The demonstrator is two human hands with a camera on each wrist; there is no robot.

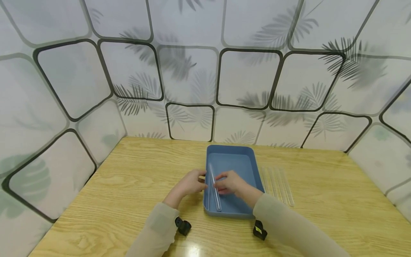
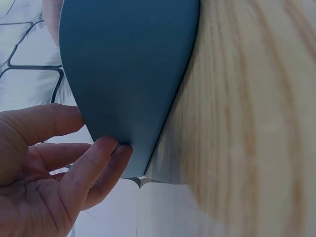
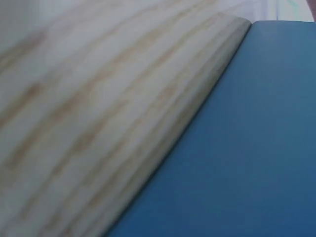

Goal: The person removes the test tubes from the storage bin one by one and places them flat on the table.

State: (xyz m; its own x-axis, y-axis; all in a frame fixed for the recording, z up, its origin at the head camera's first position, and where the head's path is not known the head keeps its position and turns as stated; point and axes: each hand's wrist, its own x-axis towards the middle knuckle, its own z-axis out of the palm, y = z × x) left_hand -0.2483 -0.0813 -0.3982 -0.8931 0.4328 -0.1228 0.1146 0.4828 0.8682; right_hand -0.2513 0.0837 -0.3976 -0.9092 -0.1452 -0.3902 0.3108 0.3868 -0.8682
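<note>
A blue tray (image 1: 244,214) stands on the table with its long sides running away from me. Inside it, near the left wall, a clear test tube (image 1: 217,200) lies lengthwise, its rounded end toward me. My right hand (image 1: 232,182) reaches in over the tray's right side and pinches the tube around its middle. Against the outer left wall rests my left hand (image 1: 192,182), its fingers loosely bent. In the left wrist view, fingertips (image 2: 124,151) touch the wall's outside. The right wrist view shows only the tray's outer wall (image 3: 222,148) and the wood, with the right hand out of sight.
Several clear tubes (image 1: 279,185) lie side by side on the wooden table (image 1: 141,185), right of the tray. Black wrist devices (image 1: 183,226) show below both sleeves. A patterned padded wall (image 1: 192,78) rises behind the table and at both sides.
</note>
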